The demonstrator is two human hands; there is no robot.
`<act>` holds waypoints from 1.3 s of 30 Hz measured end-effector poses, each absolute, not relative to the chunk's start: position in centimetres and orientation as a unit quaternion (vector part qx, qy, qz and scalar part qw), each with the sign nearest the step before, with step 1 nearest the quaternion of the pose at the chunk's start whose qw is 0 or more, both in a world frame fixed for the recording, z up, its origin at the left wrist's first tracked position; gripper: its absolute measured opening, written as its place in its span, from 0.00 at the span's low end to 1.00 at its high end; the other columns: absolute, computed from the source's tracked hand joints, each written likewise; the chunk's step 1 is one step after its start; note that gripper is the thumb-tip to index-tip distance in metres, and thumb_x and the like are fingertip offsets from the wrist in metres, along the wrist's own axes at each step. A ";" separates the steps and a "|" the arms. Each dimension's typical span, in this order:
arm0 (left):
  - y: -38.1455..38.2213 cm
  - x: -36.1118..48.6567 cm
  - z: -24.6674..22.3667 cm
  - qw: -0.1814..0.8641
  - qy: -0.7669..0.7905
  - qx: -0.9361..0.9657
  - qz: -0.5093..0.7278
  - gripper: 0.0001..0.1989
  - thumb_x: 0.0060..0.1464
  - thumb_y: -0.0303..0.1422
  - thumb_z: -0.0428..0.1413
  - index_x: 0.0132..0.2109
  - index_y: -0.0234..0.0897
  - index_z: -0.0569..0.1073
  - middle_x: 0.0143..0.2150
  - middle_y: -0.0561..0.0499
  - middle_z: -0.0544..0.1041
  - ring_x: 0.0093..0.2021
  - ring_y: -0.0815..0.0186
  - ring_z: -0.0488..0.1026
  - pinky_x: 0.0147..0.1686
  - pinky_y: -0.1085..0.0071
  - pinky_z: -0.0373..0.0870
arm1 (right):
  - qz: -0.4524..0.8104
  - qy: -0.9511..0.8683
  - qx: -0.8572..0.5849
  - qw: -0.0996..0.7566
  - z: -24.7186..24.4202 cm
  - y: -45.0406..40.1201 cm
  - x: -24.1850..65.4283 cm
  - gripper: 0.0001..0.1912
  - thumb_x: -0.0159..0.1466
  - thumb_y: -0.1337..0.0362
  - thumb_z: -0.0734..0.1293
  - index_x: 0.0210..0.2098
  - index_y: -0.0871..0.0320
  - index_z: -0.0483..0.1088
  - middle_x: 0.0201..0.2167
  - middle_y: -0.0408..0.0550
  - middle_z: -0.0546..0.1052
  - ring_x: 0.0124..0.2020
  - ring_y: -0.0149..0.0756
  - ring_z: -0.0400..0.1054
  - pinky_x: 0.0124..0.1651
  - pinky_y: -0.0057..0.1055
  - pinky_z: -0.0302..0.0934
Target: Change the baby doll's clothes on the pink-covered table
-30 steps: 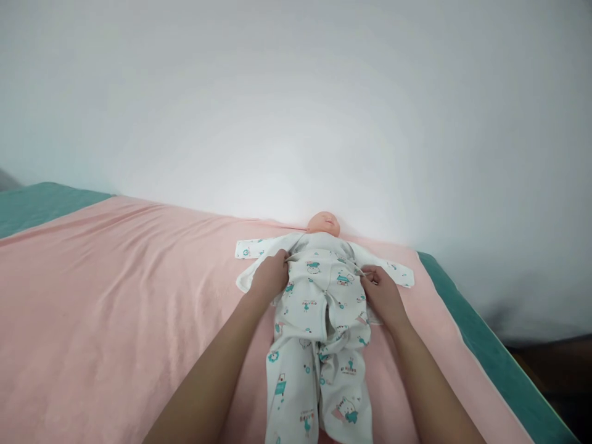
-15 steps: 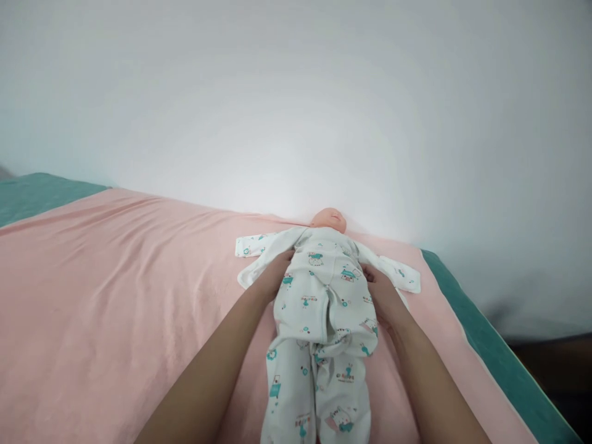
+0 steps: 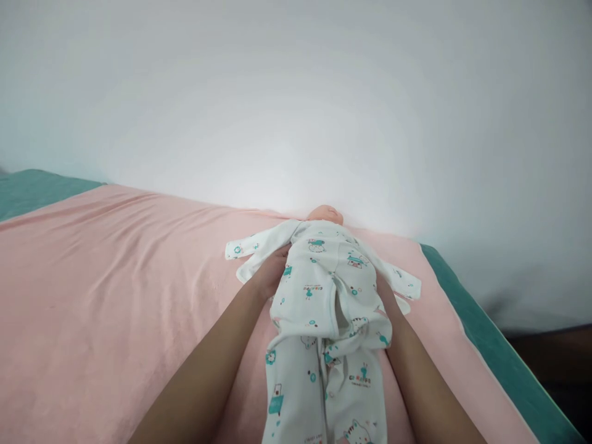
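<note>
A baby doll (image 3: 325,214) lies on its back with its head toward the wall. It wears a white printed top whose sleeves (image 3: 245,245) spread out to both sides. White baby trousers (image 3: 303,308) with teal animal prints cover its legs and reach up high over its chest. At the left edge of the trousers my left hand (image 3: 274,270) is closed on the cloth, its fingertips hidden. My right hand (image 3: 385,291) is tucked against the other side, under the trousers, and its fingers are out of sight.
A pink sheet (image 3: 115,308) with soft wrinkles lies under the doll. Teal bedding (image 3: 481,327) shows along the right edge and at the far left. A pale wall (image 3: 296,92) rises right behind the doll's head. Something dark stands low at the right.
My right hand has slid under the side of the trousers, hiding its fingers. The right side of the trousers has moved outward, and the front opening gapes wider. My left hand stays at its side.
</note>
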State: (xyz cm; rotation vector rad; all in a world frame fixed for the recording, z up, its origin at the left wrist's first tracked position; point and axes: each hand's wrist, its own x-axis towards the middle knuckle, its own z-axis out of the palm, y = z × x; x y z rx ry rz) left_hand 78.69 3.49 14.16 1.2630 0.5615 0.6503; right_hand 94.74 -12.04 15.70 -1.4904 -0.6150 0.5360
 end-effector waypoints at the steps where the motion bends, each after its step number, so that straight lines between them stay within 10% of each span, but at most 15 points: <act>1: 3.5 78.7 14.2 0.742 0.237 0.562 0.278 0.18 0.50 0.44 0.59 0.44 0.37 0.76 0.30 0.45 0.78 0.35 0.56 0.76 0.35 0.61 0.73 | 0.239 -0.270 -0.660 0.659 15.6 -12.1 94.8 0.11 0.49 0.55 0.69 0.31 0.51 0.76 0.35 0.52 0.79 0.50 0.55 0.67 0.47 0.45 0.65; 7: 3.9 79.2 13.8 0.764 0.206 0.548 0.270 0.21 0.45 0.38 0.62 0.48 0.37 0.74 0.37 0.47 0.78 0.37 0.57 0.75 0.38 0.63 0.72 | 0.316 -0.268 -0.616 0.670 13.3 -11.9 96.2 0.16 0.48 0.61 0.70 0.38 0.54 0.73 0.32 0.46 0.78 0.34 0.44 0.71 0.37 0.39 0.66; 17: 5.2 79.1 13.7 0.396 0.345 0.753 0.397 0.13 0.54 0.29 0.52 0.45 0.39 0.75 0.42 0.47 0.78 0.44 0.57 0.73 0.46 0.62 0.67 | 0.072 -0.347 -0.730 0.585 12.6 -11.8 97.6 0.13 0.56 0.61 0.65 0.40 0.56 0.73 0.41 0.48 0.77 0.43 0.41 0.69 0.49 0.40 0.61; 31: 6.7 80.2 15.4 0.485 0.165 0.804 0.302 0.12 0.54 0.42 0.57 0.39 0.38 0.70 0.45 0.49 0.74 0.45 0.62 0.70 0.47 0.65 0.68 | 0.132 -0.520 -0.687 0.490 16.1 -8.9 98.9 0.16 0.59 0.48 0.66 0.31 0.54 0.67 0.50 0.48 0.69 0.49 0.41 0.63 0.53 0.39 0.57; 35: 6.5 80.3 15.9 0.383 0.123 0.842 0.359 0.08 0.56 0.38 0.56 0.33 0.38 0.69 0.58 0.46 0.68 0.63 0.58 0.58 0.62 0.61 0.56 | 0.115 -0.579 -0.681 0.434 16.6 -9.1 99.1 0.17 0.62 0.48 0.63 0.27 0.55 0.66 0.53 0.50 0.66 0.55 0.43 0.60 0.54 0.39 0.55; 39: 6.9 81.5 16.5 0.374 0.151 0.850 0.339 0.06 0.60 0.35 0.50 0.43 0.40 0.68 0.52 0.47 0.73 0.62 0.61 0.61 0.59 0.63 0.59 | 0.030 -0.570 -0.704 0.423 17.2 -8.3 99.5 0.17 0.63 0.48 0.62 0.28 0.55 0.67 0.51 0.49 0.67 0.41 0.37 0.66 0.45 0.35 0.59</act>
